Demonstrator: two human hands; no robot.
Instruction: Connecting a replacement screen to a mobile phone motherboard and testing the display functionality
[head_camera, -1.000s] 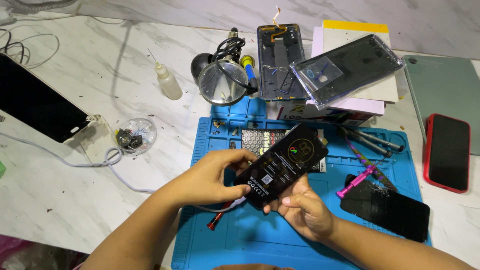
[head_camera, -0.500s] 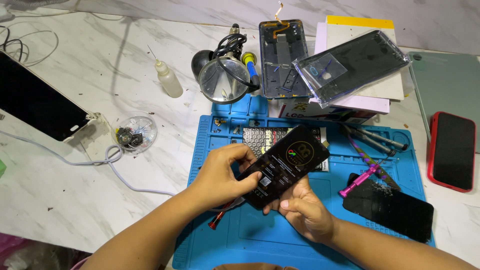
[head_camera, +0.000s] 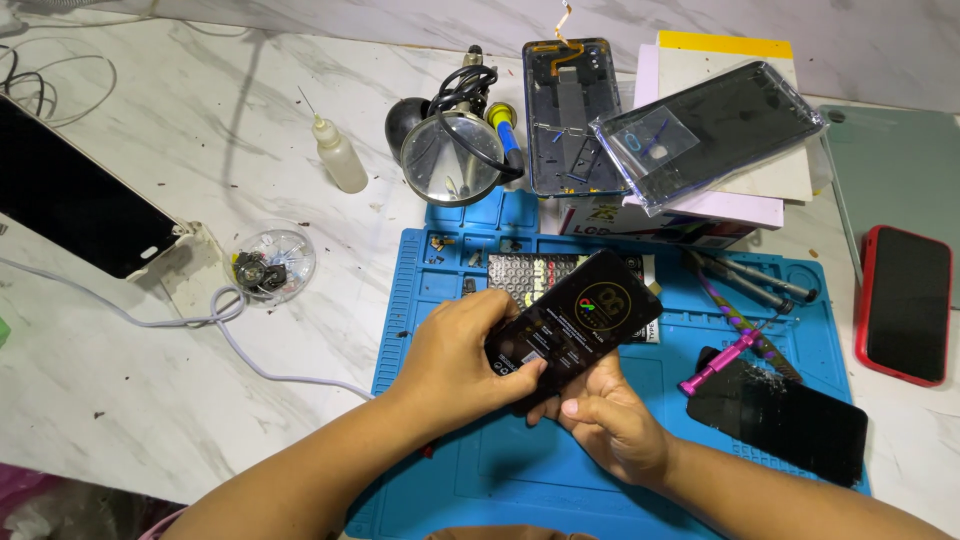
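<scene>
— What are the two hands holding?

— A flat black phone screen panel (head_camera: 575, 318) with a round coloured sticker on its back, held tilted above the blue silicone repair mat (head_camera: 450, 470). The left hand (head_camera: 462, 355) grips its near-left edge, fingers (head_camera: 480, 312) closed over the side with the thumb pressed on the face. The right hand (head_camera: 612, 425) supports it from underneath at the near end, fingers curled against the lower edge.

— What lies around it?

— On the mat, just right of the hands, a cracked black phone (head_camera: 778, 418) with a pink-handled screwdriver (head_camera: 722, 362) touching its top corner. Behind the panel sits a tray of small screwdriver bits (head_camera: 530, 275). Further back on the white marble tabletop (head_camera: 130, 380) stand a round magnifying lamp (head_camera: 452, 158), a small clear needle-tip bottle (head_camera: 336, 155) and an opened dark phone frame (head_camera: 562, 115). A red-cased phone (head_camera: 905, 303) lies at the far right, well apart, and a round clear dish of small parts (head_camera: 270, 265) sits left of the mat.
</scene>
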